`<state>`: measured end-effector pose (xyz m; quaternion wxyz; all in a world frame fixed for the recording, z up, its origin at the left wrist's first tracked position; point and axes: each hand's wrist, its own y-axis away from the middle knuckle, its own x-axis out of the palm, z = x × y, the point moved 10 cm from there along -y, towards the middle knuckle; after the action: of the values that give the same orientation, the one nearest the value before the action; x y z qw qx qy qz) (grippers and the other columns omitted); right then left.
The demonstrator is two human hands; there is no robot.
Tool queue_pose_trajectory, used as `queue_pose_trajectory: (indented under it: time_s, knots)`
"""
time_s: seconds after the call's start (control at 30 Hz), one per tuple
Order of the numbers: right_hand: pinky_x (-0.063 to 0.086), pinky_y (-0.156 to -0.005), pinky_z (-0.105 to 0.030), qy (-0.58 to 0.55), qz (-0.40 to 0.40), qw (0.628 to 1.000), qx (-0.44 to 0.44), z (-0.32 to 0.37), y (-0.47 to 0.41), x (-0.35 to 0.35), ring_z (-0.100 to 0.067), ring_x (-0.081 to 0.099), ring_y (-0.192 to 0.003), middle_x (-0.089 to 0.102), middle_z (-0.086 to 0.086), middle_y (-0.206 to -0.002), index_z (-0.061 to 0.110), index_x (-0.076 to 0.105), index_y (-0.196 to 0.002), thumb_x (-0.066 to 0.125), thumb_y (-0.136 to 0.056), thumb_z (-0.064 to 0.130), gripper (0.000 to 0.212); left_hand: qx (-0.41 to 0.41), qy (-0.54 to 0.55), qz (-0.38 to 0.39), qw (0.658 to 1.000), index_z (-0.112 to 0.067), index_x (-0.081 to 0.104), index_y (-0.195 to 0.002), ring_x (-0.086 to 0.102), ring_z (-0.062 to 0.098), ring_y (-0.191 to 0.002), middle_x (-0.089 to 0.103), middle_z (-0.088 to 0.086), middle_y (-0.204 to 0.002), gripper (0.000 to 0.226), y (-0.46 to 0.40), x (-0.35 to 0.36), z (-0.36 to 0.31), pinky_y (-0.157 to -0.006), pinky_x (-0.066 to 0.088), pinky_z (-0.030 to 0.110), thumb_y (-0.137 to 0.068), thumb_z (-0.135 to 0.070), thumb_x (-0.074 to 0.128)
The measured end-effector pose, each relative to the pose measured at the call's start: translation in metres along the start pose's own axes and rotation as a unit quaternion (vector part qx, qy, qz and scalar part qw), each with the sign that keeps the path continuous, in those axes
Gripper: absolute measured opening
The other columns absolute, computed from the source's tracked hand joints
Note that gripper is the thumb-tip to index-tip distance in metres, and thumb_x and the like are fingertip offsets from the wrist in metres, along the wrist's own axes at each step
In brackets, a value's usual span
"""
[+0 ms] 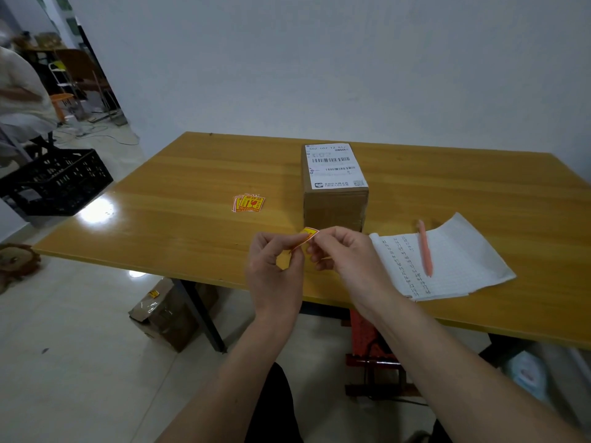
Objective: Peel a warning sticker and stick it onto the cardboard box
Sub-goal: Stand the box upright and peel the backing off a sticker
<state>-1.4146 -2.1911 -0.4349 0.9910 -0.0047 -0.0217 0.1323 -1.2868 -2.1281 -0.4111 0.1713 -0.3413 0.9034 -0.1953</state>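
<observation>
From the head camera, both hands are raised together above the near edge of the wooden table (192,174); the left hand (275,266) and the right hand (343,251) meet at a small yellow and red sticker (309,234), fingers of each curled in and pinched on it, the sticker bent between them; whether its backing has begun to part is hard to tell, since the fingers cover most of it; just beyond the hands stands the cardboard box (334,199), upright on the table with a white shipping label (332,166) on top; to its left lies a small pile of stickers (248,203), apart from the box; to the right a notebook (447,260) lies open with a pink pen (425,247) resting across its page; a black crate (54,180) sits on the floor at far left.
</observation>
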Motion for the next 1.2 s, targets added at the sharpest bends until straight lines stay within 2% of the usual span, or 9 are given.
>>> queue_pose_trajectory:
  time_s: [0.07,0.3,0.4,0.53,0.6,0.83,0.97,1.07,1.2]
  knots:
    - [0.050,-0.058,-0.022,-0.018,-0.017,1.000,0.010,-0.002,0.000,-0.003,-0.009,0.058,-0.063,0.064,-0.003,-0.068,0.009,0.068,-0.077,0.059,-0.091,0.019,0.019,0.004,-0.004,-0.002,1.000,-0.030,0.070,-0.082,0.050,-0.007,-0.078,0.050,-0.015,-0.079,0.032,0.001,0.000,0.000,-0.071,0.040,0.004,-0.076,0.001,0.071]
    - [0.049,-0.054,-0.019,-0.030,-0.031,0.999,0.015,-0.004,0.000,-0.005,-0.010,0.055,-0.060,0.062,-0.004,-0.066,0.006,0.067,-0.079,0.058,-0.091,0.010,0.015,-0.012,-0.019,0.025,0.999,-0.027,0.070,-0.084,0.052,-0.005,-0.079,0.056,-0.010,-0.083,0.028,0.000,0.004,0.007,-0.072,0.040,0.004,-0.075,0.000,0.072]
    - [0.050,-0.056,-0.019,-0.028,-0.030,0.999,0.016,-0.005,0.000,-0.004,-0.009,0.056,-0.061,0.063,-0.004,-0.066,0.004,0.069,-0.082,0.057,-0.091,0.009,0.016,-0.003,-0.044,0.032,0.999,-0.026,0.068,-0.089,0.054,-0.004,-0.081,0.056,-0.016,-0.084,0.026,0.000,0.006,0.007,-0.073,0.042,0.006,-0.076,-0.005,0.072]
    - [0.050,-0.057,-0.021,-0.027,-0.031,0.999,0.013,-0.003,0.000,-0.003,-0.010,0.056,-0.061,0.064,0.000,-0.065,0.009,0.069,-0.080,0.055,-0.093,0.009,0.019,0.014,-0.056,0.013,0.998,-0.019,0.063,-0.102,0.057,0.007,-0.092,0.061,-0.008,-0.097,0.033,0.000,0.004,0.008,-0.082,0.044,0.016,-0.074,-0.005,0.074]
    - [0.050,-0.057,-0.022,-0.024,-0.033,0.999,0.012,-0.003,0.000,-0.004,-0.010,0.056,-0.061,0.064,0.000,-0.065,0.012,0.069,-0.080,0.054,-0.093,0.010,0.020,0.021,-0.083,-0.002,0.996,-0.016,0.062,-0.105,0.055,0.011,-0.097,0.058,-0.007,-0.100,0.038,-0.001,0.001,0.011,-0.083,0.039,0.011,-0.072,-0.004,0.074]
    - [0.050,-0.058,-0.022,-0.017,-0.041,0.999,0.013,-0.004,0.000,-0.005,-0.010,0.056,-0.062,0.064,-0.001,-0.066,0.010,0.069,-0.081,0.054,-0.094,0.011,0.020,0.008,-0.096,0.006,0.995,-0.017,0.066,-0.093,0.052,0.013,-0.089,0.056,-0.007,-0.091,0.025,-0.002,0.000,0.013,-0.074,0.038,0.012,-0.072,-0.007,0.075]
    - [0.050,-0.056,-0.021,-0.024,-0.045,0.999,0.013,-0.004,-0.001,-0.006,-0.010,0.055,-0.061,0.063,-0.003,-0.067,0.008,0.068,-0.082,0.052,-0.094,0.009,0.020,-0.021,-0.072,0.010,0.997,-0.025,0.065,-0.086,0.055,0.013,-0.090,0.055,-0.021,-0.083,0.018,-0.002,0.001,0.016,-0.076,0.043,0.021,-0.077,-0.011,0.072]
    - [0.050,-0.056,-0.021,-0.028,-0.053,0.998,0.013,-0.005,-0.001,-0.008,-0.010,0.055,-0.060,0.063,-0.002,-0.066,0.010,0.068,-0.079,0.053,-0.094,0.010,0.021,-0.049,-0.029,0.021,0.998,-0.034,0.061,-0.083,0.058,0.011,-0.093,0.064,-0.015,-0.088,0.022,-0.001,0.003,0.020,-0.080,0.044,0.024,-0.082,-0.013,0.068]
    - [0.049,-0.057,-0.022,-0.038,-0.044,0.998,0.002,-0.001,0.000,-0.007,-0.011,0.054,-0.061,0.061,-0.002,-0.066,0.009,0.069,-0.079,0.052,-0.093,0.011,0.022,-0.013,-0.051,-0.004,0.999,-0.028,0.065,-0.084,0.060,0.016,-0.086,0.066,-0.011,-0.082,0.014,-0.001,-0.002,0.015,-0.081,0.050,0.044,-0.083,-0.014,0.067]
